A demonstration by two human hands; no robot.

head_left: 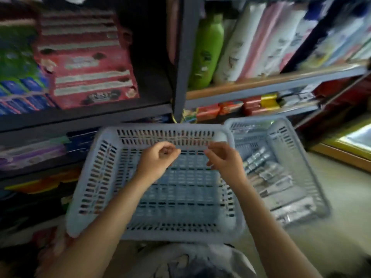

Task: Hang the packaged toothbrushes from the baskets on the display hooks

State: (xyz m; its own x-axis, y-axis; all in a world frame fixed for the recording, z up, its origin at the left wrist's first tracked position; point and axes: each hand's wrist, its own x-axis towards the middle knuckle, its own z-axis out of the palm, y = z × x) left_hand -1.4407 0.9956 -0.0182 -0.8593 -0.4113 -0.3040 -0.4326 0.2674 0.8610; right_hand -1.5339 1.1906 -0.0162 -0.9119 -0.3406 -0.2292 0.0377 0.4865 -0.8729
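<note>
A pale blue slotted basket (94, 177) sits right in front of me, and I see nothing lying in it. Behind it to the right, a second pale blue basket (281, 133) holds several packaged toothbrushes (267, 173) lying in a pile. My left hand (158, 157) hovers over the far part of the near basket with its fingers curled in, and nothing shows in it. My right hand (224, 159) hovers beside it over the same basket, fingers loosely bent and holding nothing that I can see. No display hooks are in view. The picture is blurred.
Dark metal shelving (180, 57) rises straight ahead. Red boxes (88, 63) and blue packs fill the left bays; a green bottle (208, 51) and white and pink packages stand upper right. Small red and yellow boxes (261, 105) lie on the shelf below. Pale floor (345, 197) lies to the right.
</note>
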